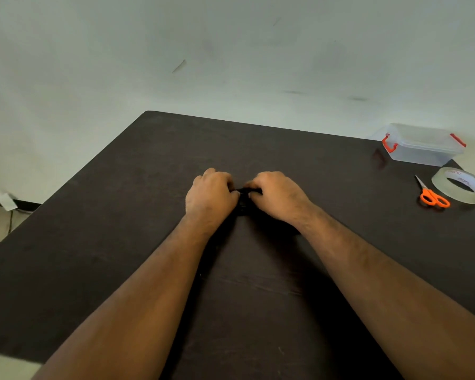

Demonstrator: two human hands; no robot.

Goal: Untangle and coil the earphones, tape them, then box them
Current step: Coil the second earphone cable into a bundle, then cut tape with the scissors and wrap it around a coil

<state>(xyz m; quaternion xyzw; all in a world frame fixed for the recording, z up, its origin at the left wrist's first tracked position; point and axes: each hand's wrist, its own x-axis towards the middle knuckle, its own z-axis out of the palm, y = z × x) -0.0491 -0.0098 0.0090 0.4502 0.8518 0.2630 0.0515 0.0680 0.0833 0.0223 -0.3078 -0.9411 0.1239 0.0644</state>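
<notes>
Earphones in both hands; tape print illegible

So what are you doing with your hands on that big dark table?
A person's left hand and right hand are both curled round a thin black earphone cable in the middle of the dark brown table, working on it. Off to the right wait the orange-handled scissors, a roll of clear tape and a clear plastic box with red clips. None of these is being touched, so taping and boxing are not yet done.

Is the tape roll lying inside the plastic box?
No, the tape roll lies on the table beside the scissors, outside the box.
</notes>
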